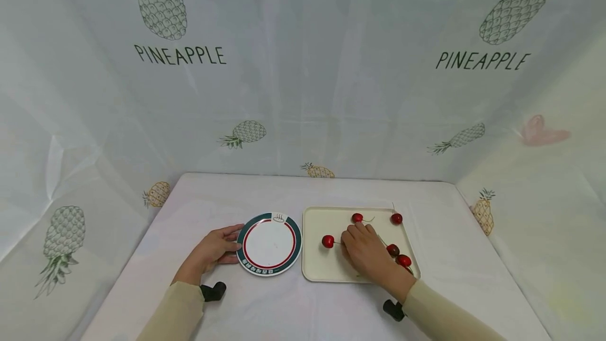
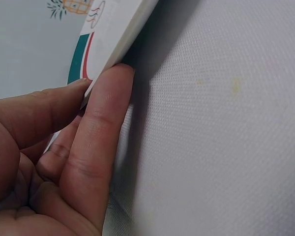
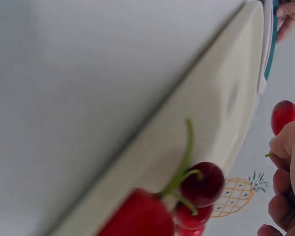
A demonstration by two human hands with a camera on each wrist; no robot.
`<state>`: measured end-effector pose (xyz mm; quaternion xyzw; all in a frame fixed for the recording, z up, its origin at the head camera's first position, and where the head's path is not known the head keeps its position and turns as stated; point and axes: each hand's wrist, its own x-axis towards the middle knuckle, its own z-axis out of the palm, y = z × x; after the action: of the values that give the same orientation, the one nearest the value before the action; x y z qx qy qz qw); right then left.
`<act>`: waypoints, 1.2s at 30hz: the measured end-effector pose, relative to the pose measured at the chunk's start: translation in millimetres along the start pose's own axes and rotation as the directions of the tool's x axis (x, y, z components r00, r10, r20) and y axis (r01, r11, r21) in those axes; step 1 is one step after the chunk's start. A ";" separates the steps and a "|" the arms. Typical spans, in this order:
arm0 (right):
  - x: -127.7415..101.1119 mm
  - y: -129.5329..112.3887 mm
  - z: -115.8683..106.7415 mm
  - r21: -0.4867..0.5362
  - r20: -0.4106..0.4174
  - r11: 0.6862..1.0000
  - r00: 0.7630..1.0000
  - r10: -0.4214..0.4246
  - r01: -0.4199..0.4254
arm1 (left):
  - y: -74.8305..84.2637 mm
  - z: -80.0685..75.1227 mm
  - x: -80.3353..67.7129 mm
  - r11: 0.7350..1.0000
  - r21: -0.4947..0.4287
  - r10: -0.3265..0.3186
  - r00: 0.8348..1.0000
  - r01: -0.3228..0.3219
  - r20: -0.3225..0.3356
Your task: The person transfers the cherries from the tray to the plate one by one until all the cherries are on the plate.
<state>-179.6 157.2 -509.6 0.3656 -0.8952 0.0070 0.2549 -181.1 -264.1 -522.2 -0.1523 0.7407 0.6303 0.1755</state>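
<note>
My left hand (image 1: 233, 242) pinches the left rim of a round white plate (image 1: 269, 243) with a green and red border; in the left wrist view the thumb (image 2: 49, 105) lies on the plate's rim (image 2: 115, 42) and a finger (image 2: 104, 123) sits under it. My right hand (image 1: 345, 242) rests on a cream tray (image 1: 326, 272) and pinches the stem of a red cherry (image 1: 327, 241), which the right wrist view shows as the cherry (image 3: 284, 115) just above curled fingers (image 3: 287, 140). Several other cherries lie on the tray, two at the back (image 1: 357, 218) (image 1: 396, 218) and two by my wrist (image 1: 403, 260).
The plate and tray sit side by side on a white cloth-covered table (image 1: 265, 193). A pineapple-print sheet (image 1: 303, 93) walls in the back and both sides. Bare cloth lies behind and to the right of the tray.
</note>
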 end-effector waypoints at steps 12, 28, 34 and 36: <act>45.2 -11.6 6.3 -0.021 0.077 1.000 0.997 -0.021 0.023 | -0.6 1.3 1.5 1.000 0.004 -0.014 1.000 0.014 -0.024; 113.6 -63.8 26.7 -0.050 0.195 0.992 0.975 -0.102 0.113 | 1.9 -0.8 -1.3 1.000 0.020 -0.011 1.000 0.012 -0.020; 127.5 -83.1 37.4 -0.051 0.222 0.988 0.966 -0.131 0.146 | 0.3 -0.7 0.4 1.000 0.005 -0.022 0.999 0.022 -0.025; 130.3 -88.1 39.8 -0.047 0.226 0.987 0.965 -0.137 0.151 | -0.5 -0.7 1.2 1.000 0.008 -0.018 1.000 0.018 -0.019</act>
<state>-218.1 0.0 -499.5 0.4200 -0.8887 -0.0811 0.1649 -182.0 -264.9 -523.1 -0.1643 0.7436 0.6241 0.1747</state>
